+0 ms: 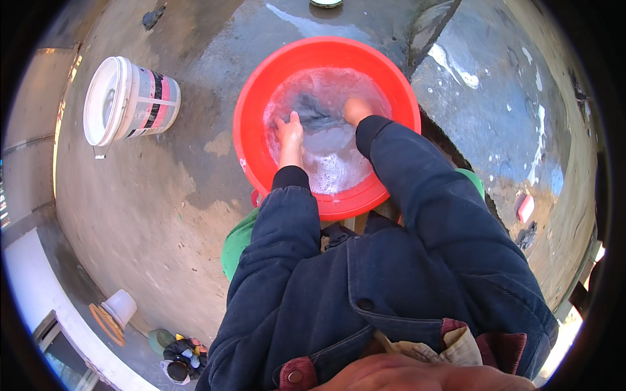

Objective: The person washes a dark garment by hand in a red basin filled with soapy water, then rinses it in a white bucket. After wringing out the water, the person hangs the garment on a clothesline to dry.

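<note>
In front of me stands a round red plastic basin holding cloudy, soapy water with foam. A dark cloth lies partly under the water between my hands. My left hand is at the basin's left side beside the cloth, thumb raised and apart, other fingertips dipping into the water. On the other side, my right hand is in the water up to the knuckles, near the cloth's right end. Its fingers are hidden, so whether it grips the cloth does not show.
A white bucket lies to the left on the wet concrete floor. At the right are a raised slab and a pink soap bar. A white tub and a person appear at lower left.
</note>
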The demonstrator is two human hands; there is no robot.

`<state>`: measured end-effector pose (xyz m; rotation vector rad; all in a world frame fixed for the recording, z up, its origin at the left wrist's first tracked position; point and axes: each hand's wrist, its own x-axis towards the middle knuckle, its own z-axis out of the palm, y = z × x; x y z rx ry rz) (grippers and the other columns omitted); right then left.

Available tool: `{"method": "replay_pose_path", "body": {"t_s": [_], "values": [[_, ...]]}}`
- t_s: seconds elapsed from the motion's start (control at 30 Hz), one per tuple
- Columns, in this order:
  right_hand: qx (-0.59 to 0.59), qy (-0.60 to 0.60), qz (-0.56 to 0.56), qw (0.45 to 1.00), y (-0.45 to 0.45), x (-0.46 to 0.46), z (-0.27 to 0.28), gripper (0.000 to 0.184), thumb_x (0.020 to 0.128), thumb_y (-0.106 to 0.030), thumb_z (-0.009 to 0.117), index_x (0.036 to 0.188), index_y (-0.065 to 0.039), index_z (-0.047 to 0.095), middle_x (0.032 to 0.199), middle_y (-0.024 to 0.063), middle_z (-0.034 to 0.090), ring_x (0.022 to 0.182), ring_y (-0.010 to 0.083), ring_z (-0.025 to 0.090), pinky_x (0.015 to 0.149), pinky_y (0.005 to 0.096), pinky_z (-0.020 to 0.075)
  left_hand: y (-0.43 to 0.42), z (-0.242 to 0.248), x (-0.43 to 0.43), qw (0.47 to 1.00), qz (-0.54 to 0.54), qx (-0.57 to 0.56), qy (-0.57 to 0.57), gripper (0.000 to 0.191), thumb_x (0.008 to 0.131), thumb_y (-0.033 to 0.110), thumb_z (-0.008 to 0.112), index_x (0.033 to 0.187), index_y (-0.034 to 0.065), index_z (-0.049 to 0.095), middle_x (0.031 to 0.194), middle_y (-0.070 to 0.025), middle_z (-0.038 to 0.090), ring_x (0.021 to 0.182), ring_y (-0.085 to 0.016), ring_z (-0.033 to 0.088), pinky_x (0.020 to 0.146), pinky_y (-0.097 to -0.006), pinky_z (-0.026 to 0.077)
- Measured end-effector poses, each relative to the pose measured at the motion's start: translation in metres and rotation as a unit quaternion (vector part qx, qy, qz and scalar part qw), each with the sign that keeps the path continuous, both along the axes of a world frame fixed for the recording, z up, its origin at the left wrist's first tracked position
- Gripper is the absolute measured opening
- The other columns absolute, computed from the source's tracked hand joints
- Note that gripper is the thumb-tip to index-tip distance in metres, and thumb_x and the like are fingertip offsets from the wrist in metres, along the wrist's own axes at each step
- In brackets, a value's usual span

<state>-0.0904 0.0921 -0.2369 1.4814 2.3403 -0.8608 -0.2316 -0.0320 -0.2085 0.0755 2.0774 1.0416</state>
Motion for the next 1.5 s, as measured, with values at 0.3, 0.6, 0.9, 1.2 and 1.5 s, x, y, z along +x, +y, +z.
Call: {"method": "replay_pose_path", "body": {"t_s": [0.3,0.6,0.9,1.2,1.5], "values": [[-0.263,0.504,-0.158,0.807,-0.084,-0.052,0.1,0.015,0.087,-0.02,0.06,0.081,-0.007,0.056,0.074,0.0028,0.055,0.071,0.0114,0.052,0.058,0.0303,0.0435,0.008,-0.013,-0.014,0.916,0.013,0.222,-0.335,0.068,0.082,0.07,0.04,0.112,0.0093,0.052,0.089,-0.0069,0.058,0.077,-0.021,0.059,0.062,-0.0377,0.05],[0.082,0.239,-0.167,0.953,-0.02,-0.052,0.126,0.034,0.084,-0.039,0.053,0.076,-0.009,0.066,0.079,0.018,0.064,0.074,0.0343,0.062,0.067,0.0441,0.0497,0.026,0.074,0.048,0.902,0.038,0.326,-0.282,0.04,0.09,0.048,0.046,0.104,0.01,0.051,0.101,-0.0079,0.058,0.091,-0.021,0.058,0.08,-0.0388,0.048],[-0.019,0.273,-0.049,0.961,-0.084,-0.051,0.143,0.036,0.084,-0.039,0.049,0.077,-0.009,0.067,0.081,0.0203,0.063,0.082,0.0363,0.061,0.074,0.0438,0.0478,0.018,0.004,0.002,0.927,0.089,0.336,-0.143,0.031,0.09,0.035,0.052,0.097,0.005,0.054,0.087,-0.0044,0.055,0.079,-0.016,0.052,0.07,-0.0324,0.045],[-0.163,-0.048,0.336,0.926,-0.006,0.008,0.113,0.046,0.077,-0.043,0.062,0.084,0.002,0.066,0.086,0.0228,0.064,0.078,0.0372,0.063,0.073,0.0445,0.0487,0.01,0.011,-0.004,0.98,0.037,0.192,-0.04,0.015,0.086,0.015,0.056,0.088,0.0031,0.064,0.086,-0.0061,0.062,0.084,-0.016,0.056,0.076,-0.0283,0.043],[-0.156,0.26,-0.134,0.943,-0.028,-0.027,0.042,0.058,0.078,-0.034,0.064,0.117,0.007,0.051,0.111,0.0259,0.059,0.102,0.038,0.057,0.088,0.0383,0.0455,0.009,-0.024,-0.005,0.984,-0.043,0.075,0.154,0.05,0.067,-0.007,0.046,0.114,0.0076,0.058,0.105,-0.0196,0.061,0.099,-0.031,0.058,0.086,-0.0363,0.044]]}}
